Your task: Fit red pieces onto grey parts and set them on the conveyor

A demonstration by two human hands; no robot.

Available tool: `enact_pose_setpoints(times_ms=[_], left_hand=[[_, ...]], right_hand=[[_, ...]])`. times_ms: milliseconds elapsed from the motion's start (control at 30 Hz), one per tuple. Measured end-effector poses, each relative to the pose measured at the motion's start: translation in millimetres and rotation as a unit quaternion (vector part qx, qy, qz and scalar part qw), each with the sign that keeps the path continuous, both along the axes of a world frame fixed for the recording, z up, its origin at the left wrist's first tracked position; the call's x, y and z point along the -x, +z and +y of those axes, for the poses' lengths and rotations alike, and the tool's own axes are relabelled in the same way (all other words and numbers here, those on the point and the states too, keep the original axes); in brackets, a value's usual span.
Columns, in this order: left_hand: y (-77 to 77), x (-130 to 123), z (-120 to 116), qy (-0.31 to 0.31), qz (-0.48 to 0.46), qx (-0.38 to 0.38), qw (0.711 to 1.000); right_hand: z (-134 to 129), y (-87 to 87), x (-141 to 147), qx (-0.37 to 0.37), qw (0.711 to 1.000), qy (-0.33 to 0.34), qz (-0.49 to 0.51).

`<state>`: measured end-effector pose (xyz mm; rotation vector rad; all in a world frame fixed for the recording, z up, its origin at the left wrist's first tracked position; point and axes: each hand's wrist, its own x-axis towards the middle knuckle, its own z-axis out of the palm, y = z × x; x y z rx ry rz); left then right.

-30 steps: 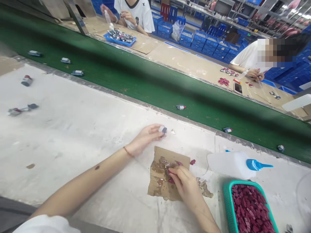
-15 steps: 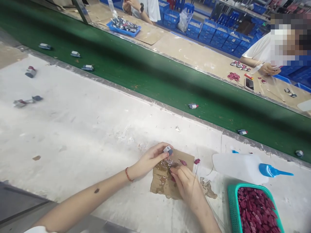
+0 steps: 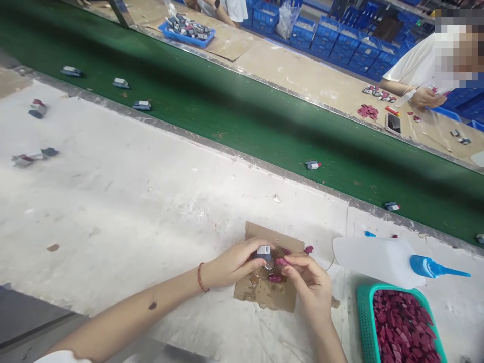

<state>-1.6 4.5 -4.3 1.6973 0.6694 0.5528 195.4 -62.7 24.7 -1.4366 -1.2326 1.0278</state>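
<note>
Over a stained piece of cardboard, my left hand grips a small grey-and-white part between thumb and fingers. Close on its right, my right hand pinches a small dark red piece near the grey end of that part. Another red piece lies on the wet cardboard just below. One more red piece sits at the cardboard's right edge.
A green basket of red pieces stands at the lower right, beneath a white bottle with blue nozzle. Beyond the table runs a green conveyor carrying small parts. Two people sit across it. More parts lie far left.
My right hand has lifted off the cardboard, now with a red piece in its fingertips beside the grey part. My left hand has moved slightly lower. Parts on the conveyor have shifted right.
</note>
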Motion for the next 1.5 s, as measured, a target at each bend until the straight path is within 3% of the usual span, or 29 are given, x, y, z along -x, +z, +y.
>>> enact_pose_setpoints(times_ms=[233,500,833,1100,1167,1233,1300,1400,1500], left_hand=[[2.0,-0.9,1.3,-0.051,0.01,-0.066,0.996],[2.8,-3.4,1.3,-0.061,0.039,-0.12,0.99],[-3.8,-4.8,-4.2,-0.054,0.087,-0.2,0.975],[-0.1,-3.0,-10.2,-0.029,0.052,-0.205,0.977],[0.6,-2.1,-11.2,-0.001,0.043,-0.179,0.983],[1.5,-1.2,-11.7,0.05,0.046,-0.131,0.989],[3.1,-0.8,-11.2,0.129,0.04,-0.08,0.988],[6.9,-2.0,-7.5,0.25,0.026,-0.011,0.968],[10.7,-4.4,0.0,0.313,0.028,0.04,0.949]], right_hand=[[2.5,-4.6,2.4,-0.033,0.999,0.0,-0.027],[5.1,-2.5,4.3,-0.076,0.992,0.035,-0.095],[4.4,1.2,4.0,-0.178,0.956,0.119,-0.201],[-6.5,19.5,3.1,-0.144,0.957,0.146,-0.203],[-16.7,28.2,-8.6,-0.13,0.958,0.118,-0.227],[-32.3,36.0,-31.2,-0.095,0.955,0.033,-0.278],[-51.5,41.5,-64.1,-0.046,0.931,-0.088,-0.351],[-79.2,43.5,-119.6,0.051,0.852,-0.207,-0.477],[-96.7,39.5,-160.2,0.109,0.78,-0.203,-0.582]])
